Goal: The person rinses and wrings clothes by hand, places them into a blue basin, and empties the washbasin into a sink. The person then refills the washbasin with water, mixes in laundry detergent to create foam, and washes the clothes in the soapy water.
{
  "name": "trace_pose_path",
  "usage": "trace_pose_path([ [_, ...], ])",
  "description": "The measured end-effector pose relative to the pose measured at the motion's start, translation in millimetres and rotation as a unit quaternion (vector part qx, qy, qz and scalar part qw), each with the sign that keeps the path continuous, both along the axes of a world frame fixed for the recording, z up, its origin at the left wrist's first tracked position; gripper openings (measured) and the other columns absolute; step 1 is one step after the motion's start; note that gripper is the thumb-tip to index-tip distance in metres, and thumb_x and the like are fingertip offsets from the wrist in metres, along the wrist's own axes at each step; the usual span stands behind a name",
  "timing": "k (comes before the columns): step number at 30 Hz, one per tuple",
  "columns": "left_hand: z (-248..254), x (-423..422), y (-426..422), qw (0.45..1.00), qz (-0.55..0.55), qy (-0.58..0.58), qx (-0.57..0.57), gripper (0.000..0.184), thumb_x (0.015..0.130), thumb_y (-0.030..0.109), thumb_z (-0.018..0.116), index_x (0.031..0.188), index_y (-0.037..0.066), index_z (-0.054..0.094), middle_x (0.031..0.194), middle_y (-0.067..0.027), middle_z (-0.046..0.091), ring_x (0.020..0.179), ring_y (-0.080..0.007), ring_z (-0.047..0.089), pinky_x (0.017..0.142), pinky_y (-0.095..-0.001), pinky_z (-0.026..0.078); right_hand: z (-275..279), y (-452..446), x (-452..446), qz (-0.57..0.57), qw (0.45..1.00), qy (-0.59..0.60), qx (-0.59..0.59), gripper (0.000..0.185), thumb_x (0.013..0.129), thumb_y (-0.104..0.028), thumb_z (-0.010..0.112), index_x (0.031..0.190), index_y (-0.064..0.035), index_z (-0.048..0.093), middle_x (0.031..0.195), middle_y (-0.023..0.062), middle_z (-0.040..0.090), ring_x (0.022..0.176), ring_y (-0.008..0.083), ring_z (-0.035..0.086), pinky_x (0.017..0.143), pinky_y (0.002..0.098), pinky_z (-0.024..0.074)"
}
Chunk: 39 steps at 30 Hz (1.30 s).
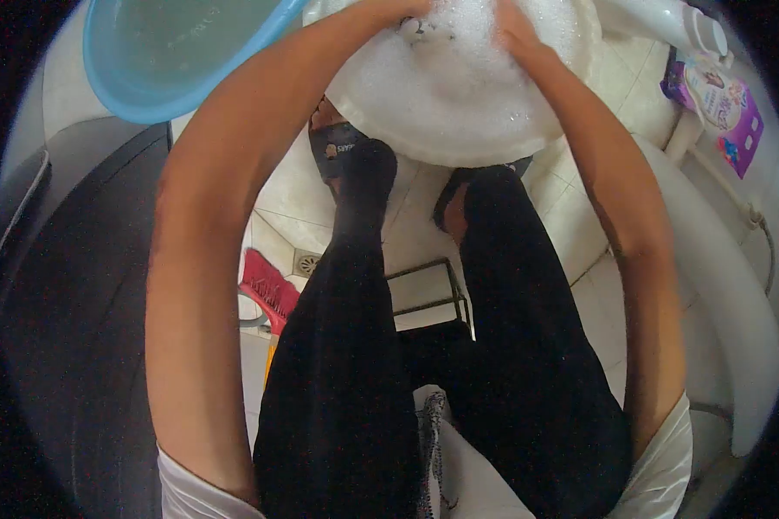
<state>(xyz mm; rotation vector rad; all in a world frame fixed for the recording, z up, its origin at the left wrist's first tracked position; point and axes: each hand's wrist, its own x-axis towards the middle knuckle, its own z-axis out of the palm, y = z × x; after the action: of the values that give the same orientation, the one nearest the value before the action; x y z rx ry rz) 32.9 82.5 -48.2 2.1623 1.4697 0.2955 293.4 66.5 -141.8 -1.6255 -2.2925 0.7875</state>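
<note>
A round white basin (441, 151) full of soapy foam (467, 86) stands on the floor in front of my feet. My left hand (414, 7) reaches into it at the top edge of the view, its fingers out of sight. Across from it, my right hand (512, 30) is partly sunk in the suds, and its fingers are covered too. Close to my left hand, a small dark patch (424, 33) shows through the bubbles; I cannot make out what it is. Whether either hand holds anything is hidden.
A light blue basin (130, 105) with cloudy water is at the upper left. At the right lies a purple packet (727, 117) near white pipes (666, 22). A red brush (270, 290) and a floor drain (306, 263) are beside my leg. A large dark surface (78, 320) fills the left.
</note>
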Motion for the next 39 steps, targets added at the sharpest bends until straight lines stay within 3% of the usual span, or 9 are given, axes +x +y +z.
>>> trace_pose_path([
  [10,145.3,-21.4,-3.0,0.998,-0.006,0.018,0.065,0.041,0.091,0.017,0.055,0.128,0.001,0.063,0.131,-0.0267,0.063,0.121,-0.0436,0.06,0.101,-0.0519,0.048,334.7,18.2,-65.4,-0.033,0.972,0.027,-0.229,0.037,0.091,-0.021,0.063,0.118,0.0044,0.063,0.129,0.0291,0.064,0.119,0.0411,0.062,0.103,0.0482,0.0466],
  [15,97.5,-15.3,-34.8,0.988,-0.15,0.033,-0.025,0.047,0.086,0.021,0.064,0.131,0.007,0.062,0.124,-0.021,0.069,0.114,-0.0398,0.065,0.098,-0.0519,0.051,251.4,-33.2,-41.2,0.136,0.92,-0.081,-0.359,0.064,0.093,-0.016,0.058,0.155,-0.0091,0.043,0.156,0.0205,0.047,0.146,0.0382,0.042,0.123,0.0467,0.0288],
  [18,81.3,-20.9,-52.0,0.962,-0.223,0.056,-0.148,0.055,0.083,0.025,0.069,0.135,0.011,0.061,0.122,-0.0171,0.071,0.114,-0.0363,0.067,0.098,-0.0517,0.052,207.3,-70.6,-31.6,0.242,0.958,-0.102,-0.116,0.064,0.091,-0.014,0.063,0.153,-0.0127,0.047,0.152,0.0198,0.051,0.142,0.0386,0.046,0.12,0.0467,0.0335],
  [24,42.4,-24.3,-76.7,0.989,-0.147,0.034,0.015,0.065,0.079,0.032,0.077,0.139,0.013,0.06,0.128,-0.0153,0.069,0.116,-0.035,0.067,0.099,-0.05,0.053,147.4,-58.8,-8.9,0.17,0.959,-0.214,-0.07,0.065,0.09,-0.019,0.067,0.151,-0.0096,0.048,0.147,0.0226,0.054,0.137,0.0408,0.049,0.118,0.0469,0.0363],
  [26,70.1,-22.1,-71.6,0.991,-0.128,0.044,-0.017,0.058,0.079,0.033,0.076,0.132,0.012,0.066,0.121,-0.0159,0.072,0.11,-0.0353,0.069,0.094,-0.0494,0.055,95.4,-49.3,29.8,0.116,0.987,-0.025,0.106,0.059,0.094,-0.029,0.065,0.147,-0.0076,0.052,0.138,0.0257,0.059,0.133,0.0409,0.052,0.115,0.0467,0.0389],
  [30,114.7,-19.1,-64.0,0.994,-0.075,-0.071,-0.038,0.047,0.083,0.033,0.072,0.12,0.004,0.068,0.114,-0.0247,0.07,0.107,-0.0426,0.066,0.094,-0.0515,0.052,188.1,-24.3,-22.3,0.055,0.977,0.048,0.2,0.034,0.091,-0.014,0.061,0.122,-0.0008,0.066,0.116,0.0228,0.07,0.106,0.0319,0.068,0.094,0.0405,0.0528],
  [33,130.4,-13.6,-70.4,0.987,-0.044,-0.149,-0.047,0.043,0.085,0.032,0.069,0.113,-0.001,0.067,0.111,-0.0305,0.068,0.107,-0.0474,0.063,0.095,-0.053,0.049,257.1,-12.1,-46.6,0.091,0.988,0.082,0.091,0.036,0.096,-0.018,0.056,0.126,0.0001,0.065,0.106,0.0151,0.073,0.095,0.0237,0.068,0.081,0.0355,0.0541],
  [35,130.5,-10.4,-76.3,0.988,0.017,-0.135,0.067,0.04,0.09,0.035,0.064,0.107,-0.001,0.069,0.111,-0.0312,0.068,0.107,-0.0474,0.063,0.096,-0.0539,0.048,300.1,-15.3,-62.6,-0.122,0.935,0.212,-0.256,0.037,0.102,-0.026,0.049,0.124,-0.0009,0.064,0.099,0.0083,0.07,0.089,0.0192,0.065,0.074,0.0327,0.0513],
  [39,115.2,-15.5,-58.6,0.992,0.053,-0.108,0.048,0.04,0.095,0.035,0.058,0.101,-0.003,0.068,0.108,-0.0302,0.069,0.105,-0.0492,0.063,0.095,-0.0559,0.047,262.7,-6.8,-30.9,-0.258,0.893,0.134,-0.344,0.041,0.106,-0.034,0.044,0.118,-0.0028,0.067,0.097,0.0054,0.068,0.089,0.0196,0.063,0.074,0.0334,0.0491],
])
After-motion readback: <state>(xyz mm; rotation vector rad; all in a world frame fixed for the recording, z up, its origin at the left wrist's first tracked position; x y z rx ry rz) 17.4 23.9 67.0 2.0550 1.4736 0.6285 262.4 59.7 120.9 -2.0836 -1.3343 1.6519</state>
